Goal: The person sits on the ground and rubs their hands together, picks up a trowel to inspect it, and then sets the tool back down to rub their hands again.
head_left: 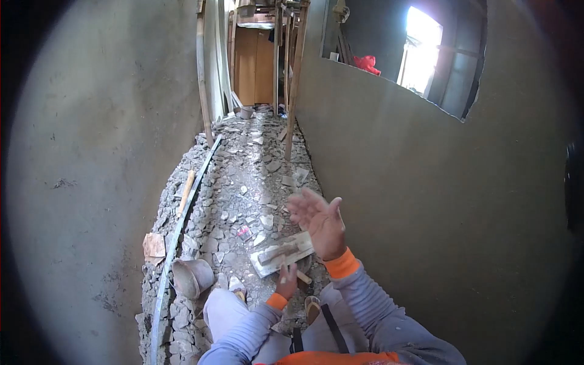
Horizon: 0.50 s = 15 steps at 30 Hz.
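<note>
My right hand [322,224] is raised in front of me, palm showing and fingers stretched out, with nothing in it. Lower down, my left hand [287,282] is beside a plastering float [283,253], its fingers apart and apparently holding nothing. The float is a pale rectangular board with a grip along its top, tilted over the rubble. A short wooden handle [303,277] sticks out just right of my left hand; the tool it belongs to is mostly hidden.
Broken rubble [243,194] covers the narrow floor. Along the left lie a long metal straightedge [176,234], a wooden-handled tool [186,193], a brick piece [154,247] and a tipped bucket [193,277]. Bamboo poles [296,79] stand ahead. Plastered walls rise both sides; the right wall [413,170] has an opening.
</note>
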### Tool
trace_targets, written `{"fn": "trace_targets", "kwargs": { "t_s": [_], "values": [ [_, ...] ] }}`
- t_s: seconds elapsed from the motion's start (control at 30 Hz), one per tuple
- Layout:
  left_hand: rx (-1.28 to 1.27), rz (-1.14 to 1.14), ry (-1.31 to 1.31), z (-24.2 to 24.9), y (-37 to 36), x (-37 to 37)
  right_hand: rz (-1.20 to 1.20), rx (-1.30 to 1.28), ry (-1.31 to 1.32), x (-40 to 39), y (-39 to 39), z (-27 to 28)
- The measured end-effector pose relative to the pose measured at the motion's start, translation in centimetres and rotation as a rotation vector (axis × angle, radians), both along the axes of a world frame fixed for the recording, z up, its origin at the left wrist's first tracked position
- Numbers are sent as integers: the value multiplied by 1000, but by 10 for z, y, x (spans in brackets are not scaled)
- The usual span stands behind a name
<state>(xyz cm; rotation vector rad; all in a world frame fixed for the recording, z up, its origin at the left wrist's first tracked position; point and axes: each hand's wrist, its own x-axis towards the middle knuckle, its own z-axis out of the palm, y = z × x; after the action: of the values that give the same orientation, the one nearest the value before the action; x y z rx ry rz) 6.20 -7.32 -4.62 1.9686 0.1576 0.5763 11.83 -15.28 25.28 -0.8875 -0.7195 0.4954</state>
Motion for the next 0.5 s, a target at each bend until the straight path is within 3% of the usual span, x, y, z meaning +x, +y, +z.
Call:
{"fn": "trace_targets", "kwargs": {
  "t_s": [0.03, 0.13, 0.17, 0.23, 0.3, 0.4, 0.43, 0.5],
  "values": [
    [-253, -22, 6, -8, 0, 2, -109, 2, -200, -3, -1, 10],
    [-1506, -165, -39, 87, -3, -18, -330, -137, -769, -10, -5, -20],
    [-1629, -418, -210, 66, 3, -10, -324, -76, -821, -8, 9, -59],
    [-1311, -336, -384, 56, -4, -13, -358, -342, -821, -24, 26, -143],
    [-1551, -438, -342, 62, -9, -36, -398, -605, -827, -40, 30, -205],
    [-1679, -360, -255, 79, -15, -44, -629, -710, -744, -46, 41, -234],
    [-1428, -393, -261, 49, -11, -31, -711, -752, -701, -48, 44, -240],
    [-1661, -428, -274, 62, -12, -33, -626, -667, -812, -45, 45, -213]
  ]
}}
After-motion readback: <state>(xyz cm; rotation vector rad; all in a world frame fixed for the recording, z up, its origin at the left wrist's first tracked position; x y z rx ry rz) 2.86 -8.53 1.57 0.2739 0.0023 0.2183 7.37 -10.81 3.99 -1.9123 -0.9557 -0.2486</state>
